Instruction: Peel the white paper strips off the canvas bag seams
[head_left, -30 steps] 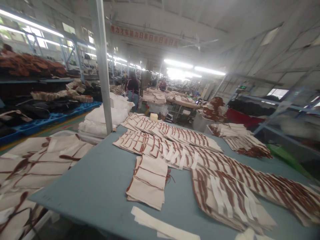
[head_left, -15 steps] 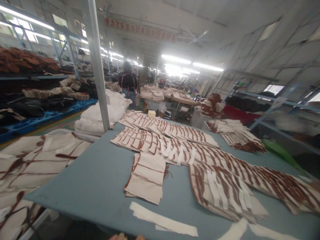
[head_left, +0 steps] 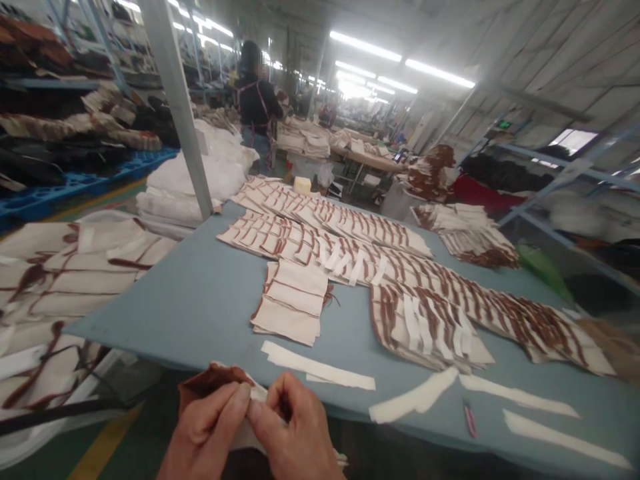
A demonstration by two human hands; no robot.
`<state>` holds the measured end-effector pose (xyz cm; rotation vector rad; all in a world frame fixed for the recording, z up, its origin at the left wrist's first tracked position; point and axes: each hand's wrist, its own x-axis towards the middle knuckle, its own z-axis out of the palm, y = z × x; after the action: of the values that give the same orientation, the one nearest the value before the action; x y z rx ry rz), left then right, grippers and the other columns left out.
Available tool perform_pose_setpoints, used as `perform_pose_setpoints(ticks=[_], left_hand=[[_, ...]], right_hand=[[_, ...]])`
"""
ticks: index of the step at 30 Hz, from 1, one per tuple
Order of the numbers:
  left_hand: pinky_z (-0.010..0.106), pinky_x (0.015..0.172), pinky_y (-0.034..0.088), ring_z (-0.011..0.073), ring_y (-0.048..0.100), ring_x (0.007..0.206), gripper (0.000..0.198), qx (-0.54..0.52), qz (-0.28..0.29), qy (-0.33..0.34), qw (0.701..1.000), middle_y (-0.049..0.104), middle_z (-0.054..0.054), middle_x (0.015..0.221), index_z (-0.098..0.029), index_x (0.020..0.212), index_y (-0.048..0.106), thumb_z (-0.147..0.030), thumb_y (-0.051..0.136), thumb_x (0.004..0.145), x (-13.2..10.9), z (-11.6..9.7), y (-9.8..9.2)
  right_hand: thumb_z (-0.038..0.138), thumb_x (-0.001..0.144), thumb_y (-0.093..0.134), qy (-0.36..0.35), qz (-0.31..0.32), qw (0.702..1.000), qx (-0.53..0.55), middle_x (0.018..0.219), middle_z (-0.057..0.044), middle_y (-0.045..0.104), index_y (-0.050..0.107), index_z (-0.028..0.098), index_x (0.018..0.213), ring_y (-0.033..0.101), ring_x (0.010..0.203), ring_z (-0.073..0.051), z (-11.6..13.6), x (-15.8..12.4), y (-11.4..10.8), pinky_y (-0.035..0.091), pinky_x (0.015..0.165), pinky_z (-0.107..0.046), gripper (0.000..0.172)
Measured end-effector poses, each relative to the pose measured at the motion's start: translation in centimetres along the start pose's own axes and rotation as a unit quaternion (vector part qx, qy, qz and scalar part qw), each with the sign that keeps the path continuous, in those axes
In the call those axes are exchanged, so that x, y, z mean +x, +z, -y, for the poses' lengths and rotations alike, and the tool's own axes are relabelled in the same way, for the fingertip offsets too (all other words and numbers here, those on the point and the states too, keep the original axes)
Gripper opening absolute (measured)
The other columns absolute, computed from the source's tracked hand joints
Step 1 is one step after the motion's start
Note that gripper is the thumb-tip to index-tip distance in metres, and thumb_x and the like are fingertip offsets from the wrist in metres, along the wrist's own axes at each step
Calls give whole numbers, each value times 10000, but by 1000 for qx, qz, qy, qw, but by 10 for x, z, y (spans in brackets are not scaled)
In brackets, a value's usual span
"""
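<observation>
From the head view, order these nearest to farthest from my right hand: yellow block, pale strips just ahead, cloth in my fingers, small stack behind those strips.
From your right hand:
1. Cloth, in its grip
2. Pale strips, just ahead
3. Small stack, beyond them
4. Yellow block, farthest ahead

Over on the far left, a rusty-brown heap (head_left: pixel 30 50) sits up on a shelf (head_left: pixel 60 84), and below it a blue pallet (head_left: pixel 117 170) carries dark bundles (head_left: pixel 83 158). Here's a grey post (head_left: pixel 176 107) leaning at the left, with puffy white bundles (head_left: pixel 225 160) just beside it! Farther back, a person (head_left: pixel 260 103) in a dark top stands near piled pale cloth (head_left: pixel 305 139). Long lamps (head_left: pixel 365 45) blaze overhead. Across to the right, red cloth (head_left: pixel 487 192) shows by a blue rack (head_left: pixel 547 189), a green sheet (head_left: pixel 543 270) drooping nearer. Near left, a yellow stripe (head_left: pixel 105 443) crosses the floor (head_left: pixel 137 437).
</observation>
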<state>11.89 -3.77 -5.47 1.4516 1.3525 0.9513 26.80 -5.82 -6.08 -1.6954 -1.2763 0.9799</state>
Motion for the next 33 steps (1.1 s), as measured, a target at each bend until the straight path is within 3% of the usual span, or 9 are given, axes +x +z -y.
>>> perform_pose_setpoints(ticks=[8,12,15,20,23,26,33], left_hand=[[241,618,506,190,564,699,646,-74,68,-84,991,623,20,731,-184,739,693,-736,579,1052,1,8,2],[240,634,518,188,590,697,648,-51,129,-46,989,644,30,741,-178,740,724,-698,551,1085,-3,5,-6],[226,616,522,182,630,669,543,-28,176,-14,984,697,24,733,-191,756,757,-592,598,1086,-6,6,-14],[198,621,521,174,657,682,369,6,197,-18,980,751,2,748,-213,792,799,-501,716,1005,-8,7,-12],[191,636,526,166,635,689,453,-18,229,-40,972,727,4,754,-197,791,789,-554,668,1041,-4,6,-8],[189,636,520,169,626,712,549,-40,228,-71,970,702,13,775,-179,793,804,-653,665,1032,3,6,-6],[196,610,512,175,596,690,657,-69,217,-86,970,692,30,742,-172,746,824,-776,690,969,5,14,0]], right_hand=[[318,920,738,18,39,999,-6,656,73,569,638,234,845,528,609,-137,-2,-23,-29,320,598,-273,151],[251,913,731,14,31,998,-44,685,59,611,651,238,827,564,643,-145,-2,-35,-36,364,622,-264,118],[220,898,754,-24,4,997,-74,723,50,633,654,250,829,581,668,-151,-5,-43,-33,420,647,-250,125],[293,953,785,-66,6,996,-59,718,50,617,638,258,834,545,644,-149,-17,-51,-30,444,624,-242,192],[360,986,776,-22,24,999,-10,747,42,606,630,248,844,526,690,-149,-22,-49,-29,441,654,-246,232],[389,970,751,48,80,992,91,783,45,576,614,239,881,497,729,-145,-23,-44,-31,405,662,-251,222],[262,708,667,180,181,924,285,813,57,547,575,232,901,451,746,-132,-14,-33,-43,352,685,-253,216]])
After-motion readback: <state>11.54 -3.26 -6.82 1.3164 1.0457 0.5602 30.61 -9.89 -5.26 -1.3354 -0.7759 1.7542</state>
